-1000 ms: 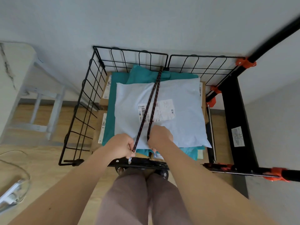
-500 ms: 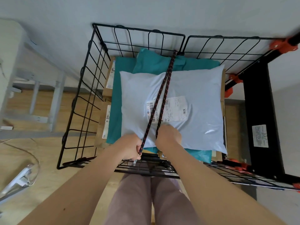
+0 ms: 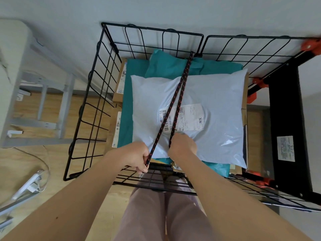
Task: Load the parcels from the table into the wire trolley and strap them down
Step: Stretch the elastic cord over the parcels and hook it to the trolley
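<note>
Gripping one cord (image 3: 180, 94) strand each: left hand (image 3: 137, 156) at hook end, right hand (image 3: 182, 147) just beside. Stretched lengthwise from trolley (image 3: 163, 32) far side; near rail (image 3: 161, 184) just under left hand.

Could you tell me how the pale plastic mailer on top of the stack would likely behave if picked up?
Probably floppy: the pale mailer looks puffed like a pillow and shows soft creases near the cord. Its glossy, wrinkled film suggests a slippery surface. Likely light for its size, though its contents are hidden.
</note>
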Tool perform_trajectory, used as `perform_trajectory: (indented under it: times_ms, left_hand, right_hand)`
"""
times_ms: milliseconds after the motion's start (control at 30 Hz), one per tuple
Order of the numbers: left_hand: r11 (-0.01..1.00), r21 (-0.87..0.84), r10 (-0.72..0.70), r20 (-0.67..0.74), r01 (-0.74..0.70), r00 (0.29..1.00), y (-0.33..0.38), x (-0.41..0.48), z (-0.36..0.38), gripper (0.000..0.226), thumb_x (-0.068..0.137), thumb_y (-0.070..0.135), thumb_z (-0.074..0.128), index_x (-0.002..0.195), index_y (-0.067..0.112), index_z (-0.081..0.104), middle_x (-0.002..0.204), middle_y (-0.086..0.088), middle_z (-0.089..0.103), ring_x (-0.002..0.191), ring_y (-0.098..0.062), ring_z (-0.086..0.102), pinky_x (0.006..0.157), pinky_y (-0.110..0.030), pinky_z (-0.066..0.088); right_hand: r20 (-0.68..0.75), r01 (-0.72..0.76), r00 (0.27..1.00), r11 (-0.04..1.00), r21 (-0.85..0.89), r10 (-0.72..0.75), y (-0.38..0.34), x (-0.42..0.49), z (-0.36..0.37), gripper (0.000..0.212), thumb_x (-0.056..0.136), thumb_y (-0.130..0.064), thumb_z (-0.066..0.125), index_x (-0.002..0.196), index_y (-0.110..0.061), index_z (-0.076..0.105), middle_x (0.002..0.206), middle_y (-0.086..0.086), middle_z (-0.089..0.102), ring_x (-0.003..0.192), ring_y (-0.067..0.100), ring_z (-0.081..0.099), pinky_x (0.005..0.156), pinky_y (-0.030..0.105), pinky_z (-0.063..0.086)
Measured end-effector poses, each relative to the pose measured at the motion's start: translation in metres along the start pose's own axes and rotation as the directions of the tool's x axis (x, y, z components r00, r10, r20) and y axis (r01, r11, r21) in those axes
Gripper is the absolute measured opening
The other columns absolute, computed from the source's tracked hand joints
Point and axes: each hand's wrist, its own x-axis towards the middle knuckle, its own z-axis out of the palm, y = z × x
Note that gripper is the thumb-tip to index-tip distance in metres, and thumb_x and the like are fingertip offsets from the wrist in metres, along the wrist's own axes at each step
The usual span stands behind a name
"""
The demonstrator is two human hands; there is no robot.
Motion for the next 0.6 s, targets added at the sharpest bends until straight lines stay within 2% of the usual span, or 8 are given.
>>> perform_trajectory:
  times_ms: [100, 200, 333, 400, 433, 500, 600]
  left_hand:
    - [0.999, -0.047, -0.018, 0.015, 0.019, 1.0, -0.003, -0.001, -0.004, 0.008, 0.082, 0.012, 0.07, 0.083, 0.007, 0.063, 0.085, -0.007, 0.073, 0.077, -0.013, 0.071, 0.061, -0.015, 0.05]
    - [0.996, -0.082, -0.028, 0.009, 0.029, 1.0, -0.004, -0.002, -0.005, 0.015, 0.083, 0.012, 0.07, 0.094, 0.002, 0.065, 0.09, -0.01, 0.074, 0.084, -0.015, 0.072, 0.068, -0.017, 0.053]
    - [0.995, -0.097, -0.007, -0.031, 0.004, 1.0, -0.002, -0.003, 0.002, 0.014, 0.082, 0.011, 0.069, 0.092, 0.002, 0.066, 0.092, -0.011, 0.073, 0.085, -0.017, 0.071, 0.083, -0.027, 0.056]
    - [0.998, -0.064, -0.001, -0.066, -0.003, 0.998, 0.0, -0.006, 0.006, 0.013, 0.083, 0.012, 0.068, 0.092, 0.003, 0.067, 0.091, -0.01, 0.074, 0.086, -0.018, 0.071, 0.085, -0.028, 0.054]
    - [0.999, -0.045, -0.004, -0.085, 0.0, 0.996, 0.002, -0.007, 0.006, 0.012, 0.083, 0.013, 0.068, 0.091, 0.004, 0.067, 0.09, -0.009, 0.074, 0.085, -0.018, 0.07, 0.082, -0.026, 0.053]
    - [1.0, 0.005, -0.021, -0.102, 0.022, 0.995, 0.005, -0.012, 0.006, 0.012, 0.084, 0.015, 0.067, 0.09, 0.005, 0.068, 0.088, -0.007, 0.074, 0.078, -0.015, 0.068, 0.075, -0.021, 0.049]
    - [0.972, 0.214, -0.074, -0.118, 0.098, 0.99, 0.013, -0.022, 0.001, 0.024, 0.087, 0.029, 0.063, 0.077, 0.007, 0.066, 0.072, 0.0, 0.069, 0.068, -0.012, 0.061, 0.078, -0.023, 0.049]
  right_hand:
    - [-0.005, 0.005, 1.0, 1.0, 0.029, -0.005, 0.001, 0.001, 0.001, 0.037, 0.087, 0.002, 0.054, 0.123, -0.008, 0.054, 0.116, 0.007, 0.062, 0.105, 0.023, 0.061, 0.073, 0.027, 0.046]
    - [-0.001, 0.005, 1.0, 0.999, 0.053, -0.004, 0.002, 0.002, 0.002, 0.039, 0.086, 0.001, 0.054, 0.125, -0.009, 0.052, 0.117, 0.007, 0.062, 0.106, 0.023, 0.061, 0.073, 0.027, 0.046]
    - [0.033, 0.042, 0.999, 0.998, 0.057, -0.044, 0.006, 0.002, -0.001, 0.04, 0.084, -0.001, 0.058, 0.122, -0.008, 0.051, 0.117, 0.007, 0.06, 0.106, 0.024, 0.061, 0.077, 0.028, 0.048]
    - [0.08, 0.07, 0.994, 0.997, 0.043, -0.074, 0.01, 0.001, -0.004, 0.027, 0.083, -0.002, 0.061, 0.108, -0.008, 0.055, 0.113, 0.007, 0.062, 0.103, 0.023, 0.062, 0.075, 0.028, 0.048]
    - [0.107, 0.085, 0.99, 0.996, 0.027, -0.088, 0.012, 0.0, -0.006, 0.015, 0.082, -0.003, 0.063, 0.093, -0.009, 0.056, 0.108, 0.007, 0.064, 0.1, 0.023, 0.063, 0.073, 0.027, 0.048]
    - [0.177, 0.09, 0.98, 0.996, 0.022, -0.093, 0.017, 0.0, -0.008, 0.021, 0.079, -0.004, 0.067, 0.068, -0.012, 0.05, 0.094, 0.006, 0.068, 0.088, 0.02, 0.067, 0.071, 0.025, 0.052]
    - [0.3, 0.088, 0.95, 0.996, -0.004, -0.083, 0.028, -0.002, -0.016, 0.029, 0.079, -0.009, 0.069, 0.055, -0.014, 0.053, 0.058, -0.005, 0.064, 0.054, 0.005, 0.059, 0.059, 0.019, 0.047]
